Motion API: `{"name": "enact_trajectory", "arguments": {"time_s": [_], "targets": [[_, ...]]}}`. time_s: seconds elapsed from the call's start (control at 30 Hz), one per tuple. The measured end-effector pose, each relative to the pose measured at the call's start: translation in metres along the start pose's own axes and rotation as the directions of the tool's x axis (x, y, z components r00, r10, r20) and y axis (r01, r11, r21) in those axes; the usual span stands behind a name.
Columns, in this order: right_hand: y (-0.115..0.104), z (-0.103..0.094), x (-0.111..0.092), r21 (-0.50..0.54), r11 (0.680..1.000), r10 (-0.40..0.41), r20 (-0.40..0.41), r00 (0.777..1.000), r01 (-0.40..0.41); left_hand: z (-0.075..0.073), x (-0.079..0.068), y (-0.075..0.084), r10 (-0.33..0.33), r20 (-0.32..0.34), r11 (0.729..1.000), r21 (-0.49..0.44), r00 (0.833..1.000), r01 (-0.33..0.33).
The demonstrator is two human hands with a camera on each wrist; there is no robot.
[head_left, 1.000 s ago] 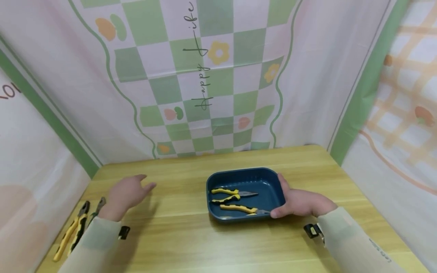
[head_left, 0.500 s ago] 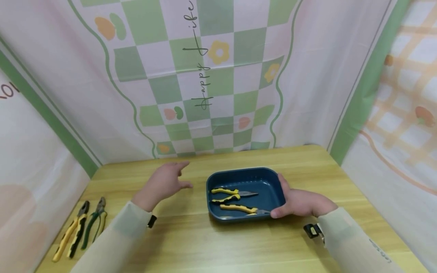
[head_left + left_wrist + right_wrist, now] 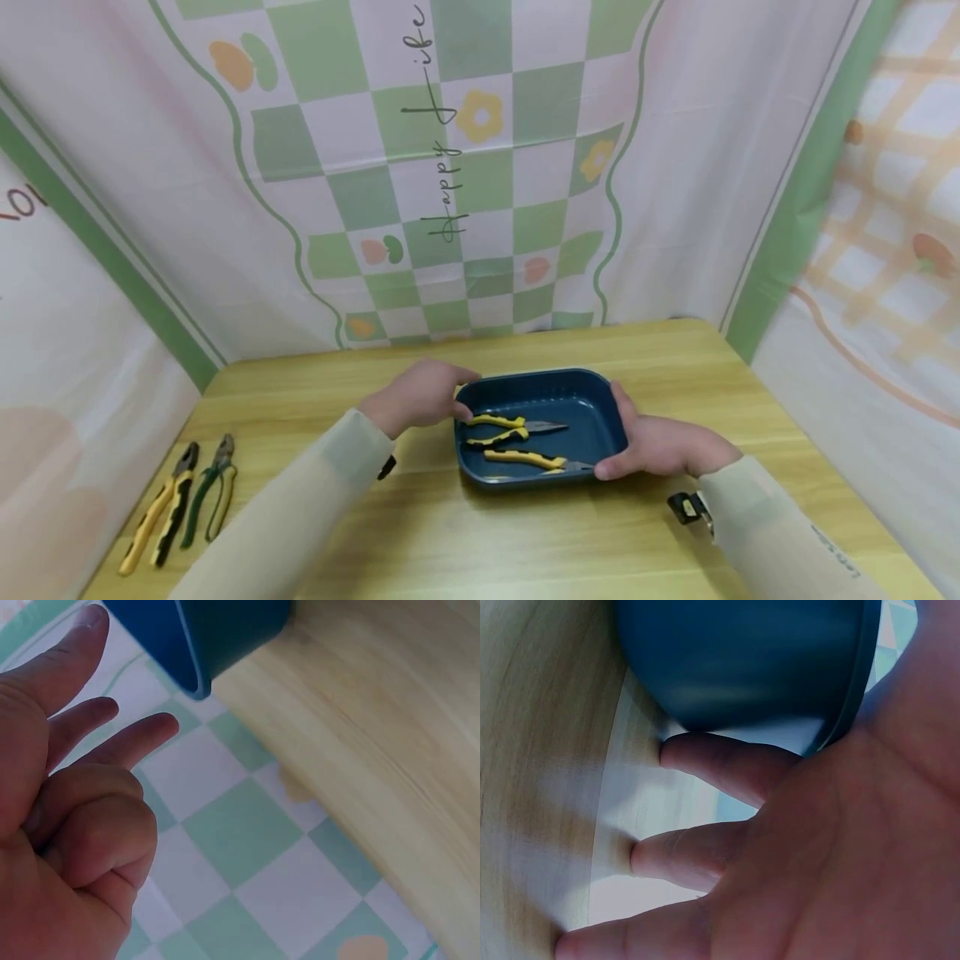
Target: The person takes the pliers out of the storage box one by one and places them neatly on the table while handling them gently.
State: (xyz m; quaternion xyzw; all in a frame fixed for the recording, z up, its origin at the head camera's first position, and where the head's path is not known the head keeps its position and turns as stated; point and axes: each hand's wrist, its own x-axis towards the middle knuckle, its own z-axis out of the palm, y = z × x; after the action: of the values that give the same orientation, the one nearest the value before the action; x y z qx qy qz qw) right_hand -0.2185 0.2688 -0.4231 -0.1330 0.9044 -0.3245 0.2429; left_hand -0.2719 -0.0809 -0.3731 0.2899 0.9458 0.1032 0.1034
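Note:
My left hand (image 3: 423,394) is at the left end of a dark blue rectangular box (image 3: 540,481), thumb and forefinger close to its rim. In the left wrist view the thumb (image 3: 79,649) and two fingers are extended, the others folded, with the box's corner (image 3: 196,686) just beyond. At the opposite end, my right hand (image 3: 656,446) touches the box, its thumb at the near right corner. Straight fingers (image 3: 697,844) reach down to the tabletop beside the outer wall in the right wrist view. Inside lie long-nose pliers (image 3: 517,428) and a second pair of pliers (image 3: 536,460), both yellow-and-black handled.
At the table's left edge lie yellow-and-black pliers (image 3: 161,510) and green-handled pliers (image 3: 212,492). The wooden table (image 3: 517,542) is bordered by patterned fabric (image 3: 480,250) behind and at both sides.
My left hand has moved right from beside the loose pliers to the box's left rim, uncovering the green-handled pair. The right hand and the box have stayed in place.

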Motion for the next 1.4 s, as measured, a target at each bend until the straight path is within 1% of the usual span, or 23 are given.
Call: {"name": "enact_trajectory", "arguments": {"time_s": [0.1, 0.2, 0.3, 0.4, 0.47, 0.6, 0.67, 0.77, 0.93, 1.07, 1.23, 1.4], "targets": [[0.001, 0.000, 0.000, 0.002, 1.000, 0.002, -0.001, 1.000, -0.002, 0.003, 0.009, 0.005, -0.003, 0.037, 1.000, 0.024, 0.999, 0.002], [0.001, 0.001, 0.000, 0.008, 1.000, 0.000, -0.002, 1.000, 0.000, 0.005, 0.017, 0.011, -0.014, 0.050, 0.998, 0.063, 0.999, 0.011], [0.001, 0.001, 0.001, 0.008, 1.000, 0.000, 0.001, 1.000, 0.000, 0.007, 0.023, 0.017, -0.001, 0.052, 0.993, 0.118, 0.999, -0.005], [0.001, 0.000, 0.001, 0.009, 1.000, -0.002, -0.001, 1.000, 0.002, 0.010, 0.027, 0.023, 0.002, 0.078, 0.986, 0.166, 0.997, -0.015], [0.001, 0.000, 0.001, 0.012, 1.000, -0.002, -0.001, 1.000, 0.002, 0.014, 0.030, 0.026, -0.021, 0.107, 0.983, 0.181, 0.994, 0.001], [0.000, -0.001, 0.002, 0.018, 1.000, -0.004, 0.000, 1.000, 0.004, 0.021, 0.033, 0.031, -0.104, 0.151, 0.981, 0.179, 0.983, 0.077], [0.000, 0.000, 0.002, 0.023, 1.000, -0.004, 0.002, 1.000, 0.004, 0.024, 0.034, 0.033, -0.136, 0.162, 0.978, 0.181, 0.977, 0.106], [0.000, -0.001, 0.001, 0.020, 1.000, -0.005, 0.002, 1.000, 0.005, 0.027, 0.036, 0.038, -0.162, 0.169, 0.967, 0.221, 0.972, 0.123], [-0.001, 0.000, 0.001, 0.025, 1.000, -0.004, 0.000, 1.000, 0.004, 0.034, 0.039, 0.049, -0.182, 0.179, 0.934, 0.339, 0.967, 0.113], [-0.001, -0.001, 0.001, 0.030, 1.000, -0.004, 0.002, 1.000, 0.004, 0.038, 0.042, 0.055, -0.171, 0.187, 0.916, 0.391, 0.967, 0.086], [-0.001, -0.001, 0.000, 0.028, 1.000, -0.001, 0.001, 1.000, 0.001, 0.039, 0.045, 0.060, -0.157, 0.213, 0.917, 0.394, 0.964, 0.062], [-0.001, -0.001, 0.000, 0.027, 1.000, -0.006, 0.005, 1.000, 0.005, 0.041, 0.047, 0.063, -0.136, 0.224, 0.926, 0.376, 0.965, 0.043]]}}
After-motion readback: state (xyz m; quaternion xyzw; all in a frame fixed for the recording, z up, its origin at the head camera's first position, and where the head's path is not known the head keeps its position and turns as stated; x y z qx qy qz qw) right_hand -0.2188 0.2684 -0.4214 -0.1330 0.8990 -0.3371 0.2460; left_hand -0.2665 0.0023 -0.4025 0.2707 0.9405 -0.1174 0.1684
